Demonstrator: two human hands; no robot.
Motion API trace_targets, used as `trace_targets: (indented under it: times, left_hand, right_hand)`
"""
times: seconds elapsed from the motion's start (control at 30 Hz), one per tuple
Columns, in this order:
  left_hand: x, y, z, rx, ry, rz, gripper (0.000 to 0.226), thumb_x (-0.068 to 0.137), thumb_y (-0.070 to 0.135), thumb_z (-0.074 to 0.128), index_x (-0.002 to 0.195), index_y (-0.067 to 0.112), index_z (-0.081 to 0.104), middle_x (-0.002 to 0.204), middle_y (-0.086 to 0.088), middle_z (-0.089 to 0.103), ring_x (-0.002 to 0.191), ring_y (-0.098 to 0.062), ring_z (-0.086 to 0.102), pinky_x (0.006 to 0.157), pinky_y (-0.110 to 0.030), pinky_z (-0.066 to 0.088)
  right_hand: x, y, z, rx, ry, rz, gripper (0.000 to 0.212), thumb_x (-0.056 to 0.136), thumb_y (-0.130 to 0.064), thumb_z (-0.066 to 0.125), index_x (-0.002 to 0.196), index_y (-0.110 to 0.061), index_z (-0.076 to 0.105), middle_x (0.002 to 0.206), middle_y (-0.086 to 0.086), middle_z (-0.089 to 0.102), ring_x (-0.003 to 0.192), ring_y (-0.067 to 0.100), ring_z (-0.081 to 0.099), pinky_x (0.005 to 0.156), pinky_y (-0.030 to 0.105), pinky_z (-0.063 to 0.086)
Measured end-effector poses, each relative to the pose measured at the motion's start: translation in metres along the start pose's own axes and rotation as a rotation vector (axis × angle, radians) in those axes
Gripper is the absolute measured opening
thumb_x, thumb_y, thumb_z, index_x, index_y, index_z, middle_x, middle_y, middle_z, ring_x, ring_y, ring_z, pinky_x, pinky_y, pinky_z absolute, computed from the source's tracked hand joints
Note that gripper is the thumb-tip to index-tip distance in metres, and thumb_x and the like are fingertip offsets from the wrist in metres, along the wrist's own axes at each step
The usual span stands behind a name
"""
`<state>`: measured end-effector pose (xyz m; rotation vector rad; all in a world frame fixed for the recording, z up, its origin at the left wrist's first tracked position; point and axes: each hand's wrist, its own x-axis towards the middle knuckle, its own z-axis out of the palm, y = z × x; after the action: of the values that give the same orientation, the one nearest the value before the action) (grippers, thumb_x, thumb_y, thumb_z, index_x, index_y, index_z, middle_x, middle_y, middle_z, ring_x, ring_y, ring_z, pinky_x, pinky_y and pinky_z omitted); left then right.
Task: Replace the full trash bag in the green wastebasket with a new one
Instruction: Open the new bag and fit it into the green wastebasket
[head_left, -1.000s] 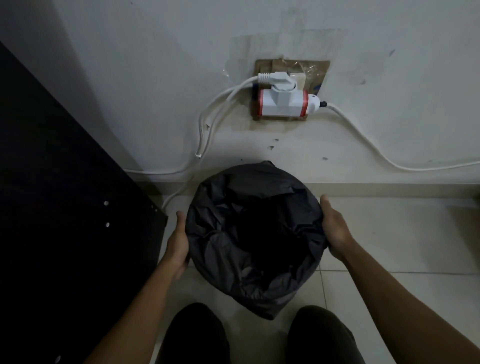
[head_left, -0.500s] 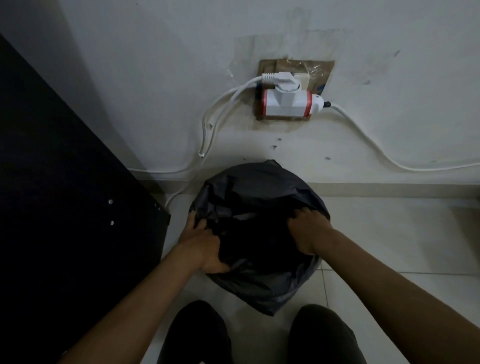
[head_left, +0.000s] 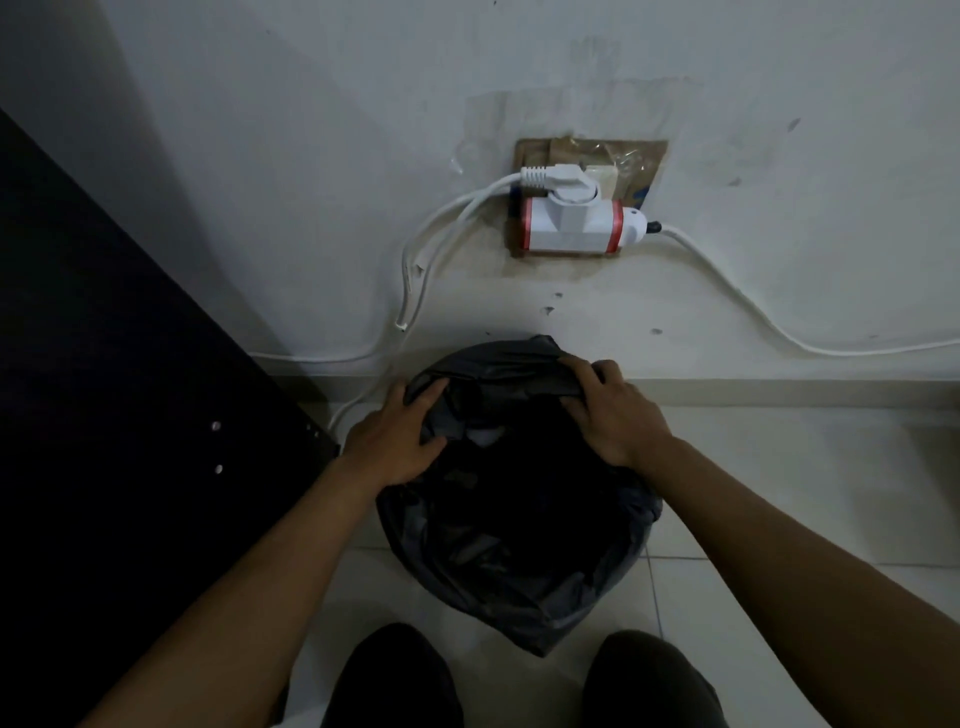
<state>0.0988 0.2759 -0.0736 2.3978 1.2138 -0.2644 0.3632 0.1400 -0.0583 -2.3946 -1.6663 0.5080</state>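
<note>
A black trash bag (head_left: 519, 561) stands on the tiled floor against the wall and covers the wastebasket, whose green body is hidden. My left hand (head_left: 400, 441) rests on the bag's far left rim, fingers spread over the plastic. At the far right rim my right hand (head_left: 613, 415) grips a fold of the bag. Something pale (head_left: 485, 436) shows inside the bag's mouth between my hands.
A dark cabinet panel (head_left: 130, 415) stands close on the left. On the wall above, a white adapter with red bands (head_left: 571, 226) holds plugs, and white cables (head_left: 753, 312) run along the wall both ways. My knees (head_left: 395, 675) are at the bottom edge.
My hands left the bag's outer sides, went onto its top, then reached farther toward the wall side of the rim. The camera tilted down a little.
</note>
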Motion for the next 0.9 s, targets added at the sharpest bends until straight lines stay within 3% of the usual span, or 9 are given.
trace_targets:
  times: [0.17, 0.33, 0.5, 0.57, 0.63, 0.7, 0.73, 0.8, 0.9]
  left_hand:
    - [0.009, 0.014, -0.001, -0.065, 0.376, 0.129, 0.069, 0.081, 0.049, 0.057, 0.142, 0.031, 0.031, 0.145, -0.007, 0.036, 0.128, -0.034, 0.041, 0.098, -0.054, 0.044]
    - [0.041, 0.022, -0.003, -0.209, 0.335, 0.103, 0.059, 0.094, 0.038, 0.058, 0.147, 0.026, 0.036, 0.141, -0.009, 0.051, 0.127, -0.03, 0.05, 0.099, -0.044, 0.047]
    - [0.045, 0.042, -0.012, -0.096, 0.35, -0.069, 0.041, 0.09, 0.026, 0.058, 0.129, 0.02, 0.046, 0.127, -0.01, 0.053, 0.114, -0.034, 0.052, 0.086, -0.045, 0.047]
    - [0.037, 0.051, -0.013, 0.052, 0.508, 0.05, 0.045, 0.083, 0.027, 0.064, 0.125, 0.02, 0.05, 0.126, -0.008, 0.051, 0.113, -0.035, 0.049, 0.087, -0.047, 0.041]
    - [0.029, 0.061, -0.005, 0.092, 0.624, 0.431, 0.03, 0.08, 0.025, 0.064, 0.109, 0.019, 0.061, 0.11, -0.006, 0.059, 0.099, -0.032, 0.055, 0.077, -0.042, 0.042]
    - [0.02, 0.067, 0.01, 0.128, 0.3, 0.721, 0.022, 0.086, 0.028, 0.058, 0.105, 0.019, 0.064, 0.104, -0.007, 0.062, 0.094, -0.032, 0.059, 0.072, -0.039, 0.046]
    - [0.017, 0.067, 0.02, 0.197, 0.019, 0.664, 0.03, 0.089, 0.034, 0.055, 0.116, 0.021, 0.062, 0.116, -0.007, 0.06, 0.106, -0.032, 0.058, 0.081, -0.04, 0.048]
    - [0.023, 0.054, 0.045, 0.53, -0.428, 0.38, 0.068, 0.089, 0.055, 0.055, 0.147, 0.025, 0.037, 0.153, -0.006, 0.034, 0.142, -0.036, 0.028, 0.112, -0.052, 0.029]
    - [0.036, 0.033, 0.071, 1.013, -0.595, 0.21, 0.094, 0.09, 0.064, 0.049, 0.157, 0.023, -0.003, 0.164, -0.006, -0.014, 0.15, -0.033, -0.017, 0.119, -0.058, -0.008]
  right_hand:
    - [0.028, -0.008, -0.013, -0.112, -0.079, -0.041, 0.103, 0.078, -0.075, 0.053, 0.154, -0.033, -0.001, 0.154, 0.008, 0.029, 0.135, 0.036, 0.036, 0.103, 0.055, 0.036]
    - [0.051, -0.015, -0.004, -0.007, 0.054, 0.105, 0.039, 0.085, -0.023, 0.059, 0.122, -0.021, 0.046, 0.108, 0.008, 0.058, 0.101, 0.033, 0.06, 0.076, 0.04, 0.044]
    - [0.052, -0.018, 0.001, -0.018, -0.024, 0.084, 0.057, 0.084, -0.032, 0.064, 0.132, -0.023, 0.035, 0.122, 0.009, 0.051, 0.111, 0.034, 0.053, 0.085, 0.046, 0.041]
    - [0.046, -0.017, -0.007, -0.077, 0.016, 0.023, 0.076, 0.077, -0.046, 0.068, 0.141, -0.026, 0.031, 0.135, 0.008, 0.042, 0.12, 0.035, 0.043, 0.095, 0.051, 0.038]
    - [0.034, -0.019, -0.012, -0.15, 0.231, -0.189, 0.067, 0.076, -0.039, 0.068, 0.135, -0.021, 0.044, 0.134, 0.01, 0.047, 0.117, 0.036, 0.043, 0.094, 0.049, 0.036]
    - [0.018, -0.024, -0.005, -0.143, 0.386, -0.515, 0.033, 0.079, -0.023, 0.065, 0.11, -0.013, 0.061, 0.106, 0.014, 0.06, 0.094, 0.035, 0.052, 0.079, 0.043, 0.04]
    - [0.01, -0.026, 0.004, -0.178, 0.295, -0.638, 0.024, 0.08, -0.018, 0.063, 0.103, -0.011, 0.062, 0.096, 0.015, 0.062, 0.087, 0.034, 0.056, 0.074, 0.042, 0.042]
    - [-0.001, -0.031, 0.024, -0.457, -0.18, -0.607, 0.039, 0.086, -0.022, 0.058, 0.123, -0.011, 0.057, 0.119, 0.018, 0.061, 0.11, 0.039, 0.056, 0.089, 0.046, 0.044]
    - [0.002, -0.016, 0.041, -0.953, -0.634, -0.306, 0.067, 0.101, -0.039, 0.039, 0.156, -0.014, 0.011, 0.164, 0.014, 0.004, 0.15, 0.038, -0.001, 0.12, 0.053, 0.004]
